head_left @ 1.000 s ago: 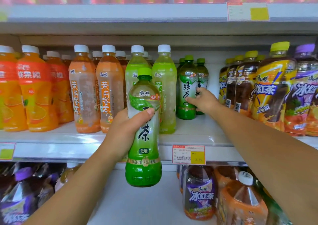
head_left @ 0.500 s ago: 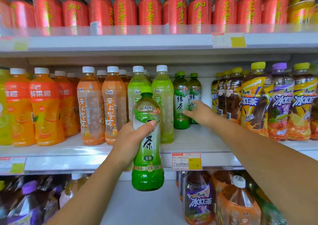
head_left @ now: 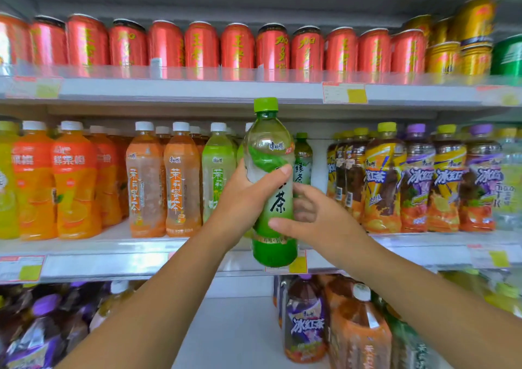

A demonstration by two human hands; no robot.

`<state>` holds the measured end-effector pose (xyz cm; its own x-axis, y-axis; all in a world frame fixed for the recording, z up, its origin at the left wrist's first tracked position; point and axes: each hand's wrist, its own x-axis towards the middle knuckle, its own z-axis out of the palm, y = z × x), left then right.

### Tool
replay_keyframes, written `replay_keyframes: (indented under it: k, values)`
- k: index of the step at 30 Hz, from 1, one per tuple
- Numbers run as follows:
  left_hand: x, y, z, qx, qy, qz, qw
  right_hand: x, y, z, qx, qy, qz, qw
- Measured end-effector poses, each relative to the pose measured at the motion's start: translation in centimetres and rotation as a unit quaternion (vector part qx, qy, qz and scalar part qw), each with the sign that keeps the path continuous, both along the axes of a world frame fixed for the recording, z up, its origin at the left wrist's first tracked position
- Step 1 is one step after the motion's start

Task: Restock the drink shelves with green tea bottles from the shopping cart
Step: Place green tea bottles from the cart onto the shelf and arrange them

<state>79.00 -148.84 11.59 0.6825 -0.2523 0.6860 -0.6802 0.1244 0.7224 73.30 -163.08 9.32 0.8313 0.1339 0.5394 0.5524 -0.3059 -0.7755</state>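
Note:
A green tea bottle [head_left: 268, 148] with a green cap is held upright in front of the middle shelf [head_left: 113, 264]. My left hand [head_left: 243, 199] grips it around the middle from the left. My right hand [head_left: 319, 222] is on its lower right side, with the thumb across the front and the fingers curled behind. Another green tea bottle [head_left: 303, 159] stands on the shelf just behind, mostly hidden by the held one. The shopping cart is out of view.
Jasmine tea bottles [head_left: 180, 179] and orange juice bottles [head_left: 73, 179] fill the shelf to the left, iced tea bottles [head_left: 384, 176] to the right. Red cans [head_left: 200, 45] and gold cans [head_left: 463, 44] line the top shelf. Large bottles [head_left: 305, 320] stand on the lower shelf.
My left hand has lifted the bottle up and to the right, in front of the green tea row. My right hand has left the shelved bottle and come back onto the held one.

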Motion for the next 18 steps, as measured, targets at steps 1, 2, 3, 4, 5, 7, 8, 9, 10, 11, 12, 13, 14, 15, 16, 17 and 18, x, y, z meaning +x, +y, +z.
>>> replay_keyframes:
  k: [1,2,3,4,5,7,8,9,10,11,12,13,14,15,16,17,18]
  values:
    - [0.0,-0.3,0.3,0.029,-0.01,0.011,0.999,0.2,-0.2,0.3,0.008,-0.004,-0.001,1.0]
    - [0.1,-0.6,0.6,0.055,-0.014,0.019,0.998,0.5,-0.4,0.5,0.011,-0.011,-0.005,1.0]
    - [0.3,-0.6,0.8,0.072,-0.015,0.02,0.997,0.9,-0.6,0.6,0.014,-0.019,-0.017,1.0]
    - [0.5,-0.4,0.9,0.084,-0.017,0.021,0.996,1.4,-1.1,0.7,0.016,-0.028,-0.032,0.999]
    - [0.7,0.2,0.9,0.096,-0.024,0.03,0.995,2.0,-1.7,0.8,0.015,-0.036,-0.052,0.998]
    - [1.8,1.9,0.0,0.139,-0.062,0.092,0.984,3.2,-3.3,1.2,0.002,-0.048,-0.094,0.994]
    - [2.6,2.9,-0.9,0.17,-0.088,0.136,0.972,3.9,-4.1,1.4,-0.011,-0.049,-0.11,0.993]
    - [3.6,3.8,-2.1,0.205,-0.112,0.181,0.955,4.5,-4.9,1.6,-0.023,-0.046,-0.123,0.991]
    - [4.4,4.7,-3.3,0.234,-0.136,0.223,0.936,5.2,-5.6,1.5,-0.034,-0.039,-0.133,0.99]
    - [5.1,5.4,-4.6,0.256,-0.159,0.26,0.918,6.1,-6.2,1.4,-0.044,-0.031,-0.142,0.988]
    - [5.7,5.8,-5.7,0.266,-0.186,0.286,0.902,7.1,-6.8,1.0,-0.054,-0.02,-0.154,0.986]
    - [6.2,6.1,-6.7,0.269,-0.214,0.305,0.888,8.1,-7.2,0.7,-0.056,-0.011,-0.163,0.985]
    - [6.5,6.1,-7.4,0.269,-0.239,0.323,0.875,9.2,-7.6,0.4,-0.049,0.002,-0.171,0.984]
    - [6.7,6.1,-7.8,0.264,-0.259,0.345,0.863,10.1,-8.0,0.3,-0.038,0.015,-0.174,0.984]
    - [6.8,6.0,-8.0,0.26,-0.273,0.367,0.85,11.0,-8.3,0.4,-0.027,0.03,-0.177,0.983]
    - [6.9,5.9,-8.3,0.259,-0.285,0.384,0.839,11.8,-8.5,0.5,-0.02,0.047,-0.181,0.982]
    - [7.1,5.8,-8.4,0.257,-0.3,0.397,0.829,12.6,-8.8,0.6,-0.016,0.059,-0.193,0.979]
